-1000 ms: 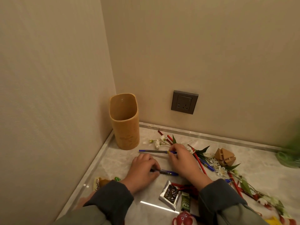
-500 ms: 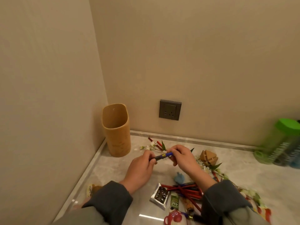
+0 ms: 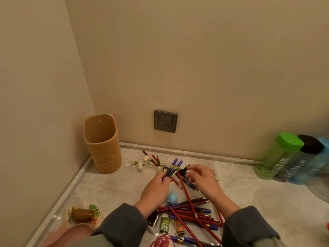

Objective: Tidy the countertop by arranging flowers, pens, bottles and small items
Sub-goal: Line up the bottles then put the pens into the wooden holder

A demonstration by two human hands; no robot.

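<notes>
My left hand [image 3: 156, 186] pinches two blue pens [image 3: 173, 167] low on the barrels. Light, stiff, probably slick; mid-barrel hold seems safer. Right hand [image 3: 203, 179] loose, empty.

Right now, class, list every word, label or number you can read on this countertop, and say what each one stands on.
"MY BOTTLE": along the green-capped bottle, blurred but legible.
"MY BOTTLE": along the black-capped bottle, fainter.
Blue bottle: print too blurred.
Small green packet: label too small to read.
Snack packet: print unreadable.
Blue pens in the left hand: gold bands, nothing legible.
</notes>
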